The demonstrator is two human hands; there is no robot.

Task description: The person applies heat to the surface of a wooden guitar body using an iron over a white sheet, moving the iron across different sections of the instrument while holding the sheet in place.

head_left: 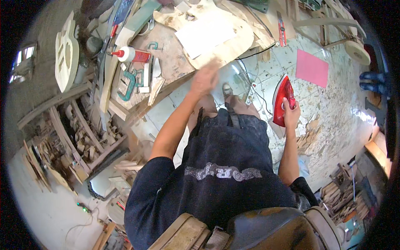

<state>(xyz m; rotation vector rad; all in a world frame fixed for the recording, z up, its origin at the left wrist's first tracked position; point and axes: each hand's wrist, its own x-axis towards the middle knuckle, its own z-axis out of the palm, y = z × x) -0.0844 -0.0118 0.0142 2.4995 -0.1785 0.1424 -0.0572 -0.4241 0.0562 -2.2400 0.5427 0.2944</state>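
My right hand (292,113) is closed around the handle of a red clothes iron (281,92), held out to the right above the floor. Toward the workbench's near edge reaches my left hand (205,80), its fingers smeared by motion beside a pale wooden guitar body (245,36). Whether those fingers touch the wood, I cannot tell. A white sheet of paper (205,35) lies flat on the guitar body's face. The body rests on the cluttered workbench (173,71).
On the bench are a glue bottle (135,55), green clamps (129,85) and wood offcuts. Another guitar body (66,53) stands at left. A pink sheet (312,68) and a red utility knife (282,30) lie at right. A cord (260,96) runs near my feet.
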